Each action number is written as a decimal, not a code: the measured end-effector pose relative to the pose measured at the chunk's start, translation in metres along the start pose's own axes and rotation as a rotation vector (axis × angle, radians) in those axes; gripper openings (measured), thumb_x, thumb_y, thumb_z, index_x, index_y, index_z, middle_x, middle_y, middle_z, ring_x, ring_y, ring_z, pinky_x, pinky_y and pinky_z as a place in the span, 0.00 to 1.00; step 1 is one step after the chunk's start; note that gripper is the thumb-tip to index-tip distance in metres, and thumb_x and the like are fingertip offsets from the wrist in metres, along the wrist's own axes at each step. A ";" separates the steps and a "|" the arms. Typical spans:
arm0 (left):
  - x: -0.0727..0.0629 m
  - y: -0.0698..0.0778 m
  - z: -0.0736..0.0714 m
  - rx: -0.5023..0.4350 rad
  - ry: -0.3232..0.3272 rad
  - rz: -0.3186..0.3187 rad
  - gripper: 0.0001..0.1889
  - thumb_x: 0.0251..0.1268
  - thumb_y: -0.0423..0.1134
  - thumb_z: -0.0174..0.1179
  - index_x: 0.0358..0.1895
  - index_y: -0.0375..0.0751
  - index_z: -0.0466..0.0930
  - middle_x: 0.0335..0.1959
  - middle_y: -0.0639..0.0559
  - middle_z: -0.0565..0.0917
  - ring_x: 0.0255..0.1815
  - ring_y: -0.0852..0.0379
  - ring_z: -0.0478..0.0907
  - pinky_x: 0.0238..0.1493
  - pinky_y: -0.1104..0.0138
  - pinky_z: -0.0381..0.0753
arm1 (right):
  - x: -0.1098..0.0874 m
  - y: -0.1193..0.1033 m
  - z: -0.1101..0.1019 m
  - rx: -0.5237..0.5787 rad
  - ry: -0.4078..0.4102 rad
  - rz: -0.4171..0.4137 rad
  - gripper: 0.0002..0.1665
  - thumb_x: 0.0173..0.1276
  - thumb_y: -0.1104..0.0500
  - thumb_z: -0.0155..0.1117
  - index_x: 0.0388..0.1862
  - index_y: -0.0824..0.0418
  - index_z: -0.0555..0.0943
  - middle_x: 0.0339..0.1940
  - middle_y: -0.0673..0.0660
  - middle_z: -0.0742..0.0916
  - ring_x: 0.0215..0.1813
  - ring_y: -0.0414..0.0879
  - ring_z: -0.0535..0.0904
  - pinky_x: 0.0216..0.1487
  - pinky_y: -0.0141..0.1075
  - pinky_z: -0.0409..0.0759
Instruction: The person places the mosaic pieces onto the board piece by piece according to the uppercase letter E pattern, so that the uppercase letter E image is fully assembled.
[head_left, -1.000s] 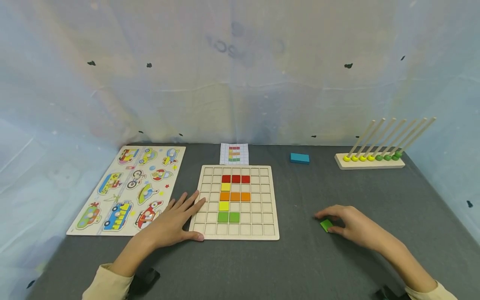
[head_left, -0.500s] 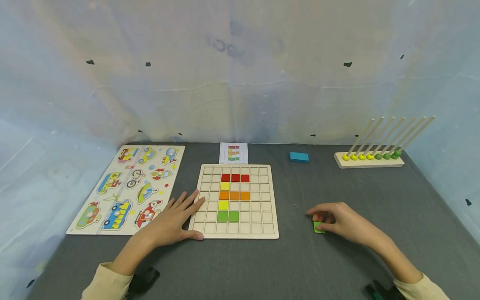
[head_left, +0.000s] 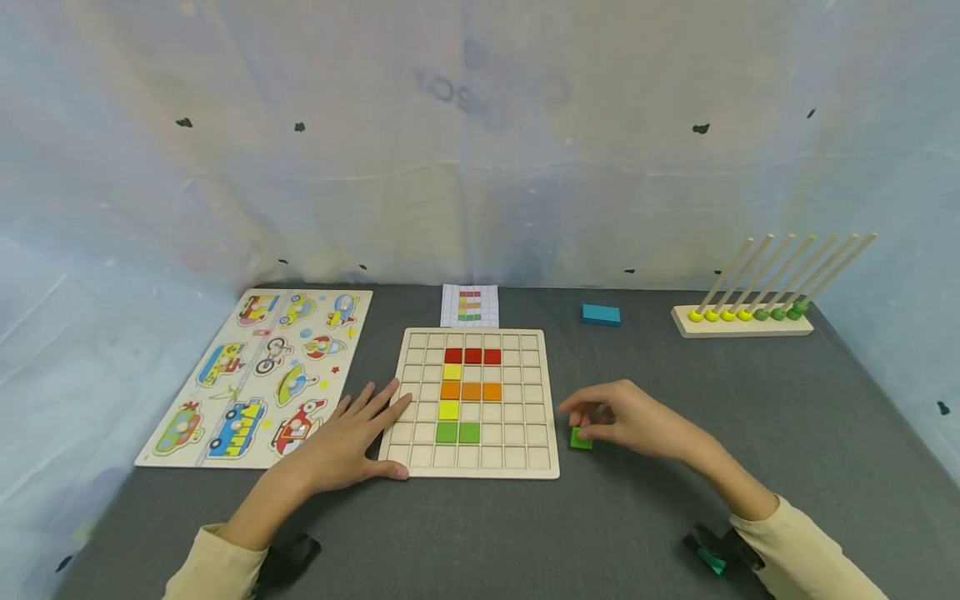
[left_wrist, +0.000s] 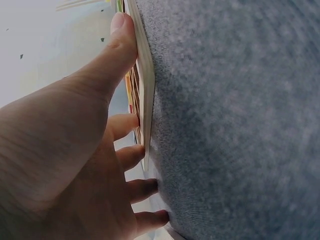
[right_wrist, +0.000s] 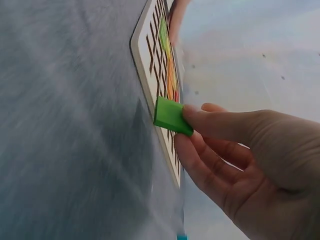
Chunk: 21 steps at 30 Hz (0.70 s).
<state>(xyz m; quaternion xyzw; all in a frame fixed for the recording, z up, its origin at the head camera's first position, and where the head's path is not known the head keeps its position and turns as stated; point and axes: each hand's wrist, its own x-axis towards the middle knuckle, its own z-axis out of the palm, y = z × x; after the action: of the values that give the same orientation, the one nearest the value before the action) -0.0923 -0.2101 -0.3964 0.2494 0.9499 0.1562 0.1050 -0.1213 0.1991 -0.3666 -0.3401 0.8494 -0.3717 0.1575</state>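
Observation:
My right hand (head_left: pixel 637 421) pinches a green square tile (right_wrist: pixel 170 116) between thumb and fingers, just off the right edge of a wooden grid board (head_left: pixel 517 417). In the right wrist view the tile is held above the dark cloth. With fingers spread, my left hand (head_left: pixel 341 446) rests on the left edge of the board, thumb near its front corner. Set in the board are red tiles (head_left: pixel 472 357), yellow tiles (head_left: pixel 448 410), orange tiles (head_left: pixel 471 391) and two green tiles (head_left: pixel 469 432).
Behind the board lies a pattern card (head_left: pixel 450 308) with coloured squares. A vehicle puzzle board (head_left: pixel 255 375) is at the left. A blue block (head_left: pixel 601 315) lies back right, left of a pegged bead stand (head_left: pixel 738 329) with yellow and green beads.
My right hand has moved left toward the board, carrying the green tile with it. The left hand has stayed on the board's edge.

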 end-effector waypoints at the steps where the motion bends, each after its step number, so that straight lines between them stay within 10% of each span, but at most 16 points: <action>1: 0.000 0.000 0.000 0.000 -0.001 -0.001 0.54 0.51 0.72 0.60 0.78 0.47 0.54 0.79 0.41 0.49 0.77 0.30 0.45 0.70 0.34 0.46 | 0.006 -0.002 0.002 0.008 -0.009 -0.007 0.18 0.64 0.68 0.68 0.54 0.64 0.83 0.38 0.49 0.86 0.39 0.38 0.80 0.41 0.35 0.84; 21: -0.001 0.003 -0.002 0.009 0.000 -0.005 0.54 0.51 0.72 0.61 0.78 0.47 0.55 0.79 0.41 0.50 0.76 0.30 0.46 0.70 0.34 0.47 | 0.085 -0.019 0.047 0.075 -0.030 -0.205 0.13 0.65 0.67 0.68 0.49 0.64 0.85 0.38 0.51 0.87 0.39 0.38 0.80 0.44 0.33 0.83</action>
<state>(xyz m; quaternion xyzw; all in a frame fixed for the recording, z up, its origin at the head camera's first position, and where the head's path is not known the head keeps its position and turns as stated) -0.0909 -0.2082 -0.3934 0.2475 0.9512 0.1517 0.1044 -0.1490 0.1061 -0.3858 -0.4245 0.7933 -0.4121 0.1438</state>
